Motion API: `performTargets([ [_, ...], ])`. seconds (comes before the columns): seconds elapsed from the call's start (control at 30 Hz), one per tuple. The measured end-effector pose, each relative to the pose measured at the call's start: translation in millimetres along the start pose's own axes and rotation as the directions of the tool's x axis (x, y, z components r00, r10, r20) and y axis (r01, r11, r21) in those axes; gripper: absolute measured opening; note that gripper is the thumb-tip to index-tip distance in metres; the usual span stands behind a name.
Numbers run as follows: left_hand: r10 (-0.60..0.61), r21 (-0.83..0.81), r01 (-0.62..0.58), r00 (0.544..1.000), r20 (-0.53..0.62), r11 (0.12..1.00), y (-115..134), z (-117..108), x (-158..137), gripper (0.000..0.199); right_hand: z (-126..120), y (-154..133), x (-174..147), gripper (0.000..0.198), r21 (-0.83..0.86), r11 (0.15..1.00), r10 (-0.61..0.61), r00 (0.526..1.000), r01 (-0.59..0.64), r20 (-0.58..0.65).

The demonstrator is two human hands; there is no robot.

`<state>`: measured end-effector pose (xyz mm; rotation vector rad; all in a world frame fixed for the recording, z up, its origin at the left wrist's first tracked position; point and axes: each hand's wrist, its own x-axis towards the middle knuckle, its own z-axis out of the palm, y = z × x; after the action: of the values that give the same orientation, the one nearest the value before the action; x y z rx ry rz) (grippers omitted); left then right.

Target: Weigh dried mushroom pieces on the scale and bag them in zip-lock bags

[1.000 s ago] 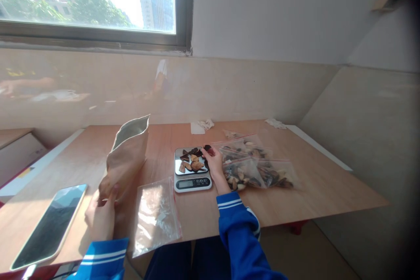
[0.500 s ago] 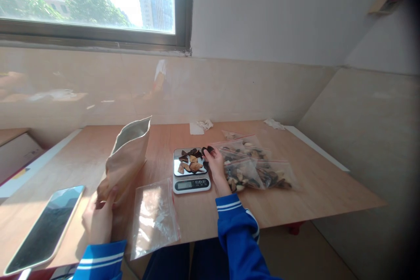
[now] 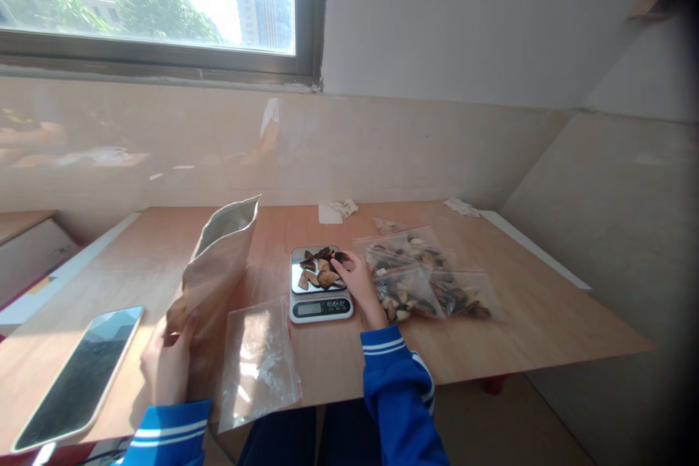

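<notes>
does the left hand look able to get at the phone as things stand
Probably yes: the phone lies just left of the left hand, with nothing visible between them. That hand grips the paper bag, though, so picking it up would likely mean letting go.

Daylight floods in from the window [image 3: 147, 0] at ten o'clock, its sky burnt out to white. Sun strikes hard glare off the clear bag [image 3: 259, 371] at seven o'clock and brightens the tabletop [image 3: 546, 320] toward eight, where the left hand [image 3: 168, 368] casts a shadow. The glossy wall [image 3: 354, 149] carries hazy reflections near nine. Dark blur swallows the edge from two to four.
</notes>
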<state>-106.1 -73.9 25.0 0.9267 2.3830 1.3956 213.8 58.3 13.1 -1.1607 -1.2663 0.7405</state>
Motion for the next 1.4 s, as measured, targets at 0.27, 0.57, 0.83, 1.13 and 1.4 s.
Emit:
performTargets([
  [0.27,0.001,-0.015,0.000,1.000,0.005,1.000,-5.2,1.5,1.9,0.054,-2.2,-3.7,1.7,0.030,-0.204,0.959,-0.202,0.979,0.196,-0.008],
  [0.57,0.017,-0.016,-0.017,1.000,0.008,1.000,-2.0,-0.1,-0.6,0.053,-7.8,-4.9,-1.7,0.037,-0.199,0.980,-0.051,0.989,0.023,-0.138],
  [0.83,0.039,-0.028,-0.039,0.999,-0.002,0.999,-2.4,0.9,-0.8,0.055,-3.8,-4.1,-4.3,0.037,-0.219,0.974,-0.083,0.994,0.065,-0.072],
  [1.13,0.090,-0.019,-0.091,0.996,-0.014,0.996,-1.2,1.5,-1.8,0.055,4.7,-1.5,-8.7,0.036,-0.540,0.834,-0.144,0.989,0.109,-0.023],
  [1.4,0.085,-0.021,-0.085,0.996,-0.012,0.996,-2.9,1.5,-0.8,0.057,10.2,0.0,-4.2,0.037,-0.461,0.876,-0.228,0.964,0.144,-0.133],
])
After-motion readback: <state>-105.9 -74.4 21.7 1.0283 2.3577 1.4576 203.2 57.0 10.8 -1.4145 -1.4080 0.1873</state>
